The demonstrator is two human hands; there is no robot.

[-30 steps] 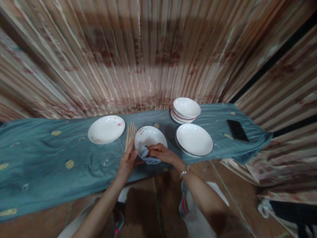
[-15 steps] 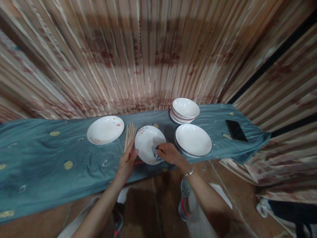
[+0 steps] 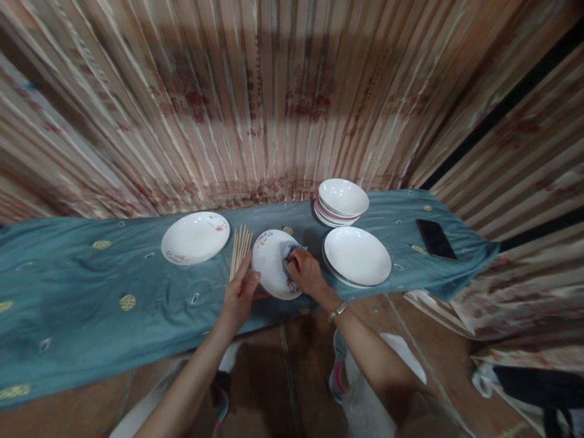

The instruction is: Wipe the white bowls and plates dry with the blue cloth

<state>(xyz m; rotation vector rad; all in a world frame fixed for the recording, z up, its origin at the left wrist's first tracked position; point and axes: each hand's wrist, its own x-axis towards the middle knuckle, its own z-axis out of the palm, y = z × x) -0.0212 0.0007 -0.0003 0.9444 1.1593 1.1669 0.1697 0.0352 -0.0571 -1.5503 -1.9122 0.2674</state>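
My left hand (image 3: 241,291) grips the left rim of a white plate (image 3: 270,267) with a floral edge, its thumb on the near side of the rim. The plate is held up a little, over the cloth-covered table. My right hand (image 3: 308,271) is closed on a bluish-grey cloth (image 3: 287,249) and presses it against the right part of the plate's upper face. Just left of the plate lies a row of wooden chopsticks (image 3: 240,246), partly behind my left hand.
A large floral plate (image 3: 195,238) lies at the left. To the right are stacked white plates (image 3: 358,257), with stacked bowls (image 3: 343,198) behind them and a black phone (image 3: 435,238) further right. A teal cloth (image 3: 82,292) covers the table, and a pleated curtain (image 3: 274,109) hangs behind it.
My right hand has moved the cloth up the plate, away from me, uncovering a floral mark near the lower rim. The plate has shifted slightly right.
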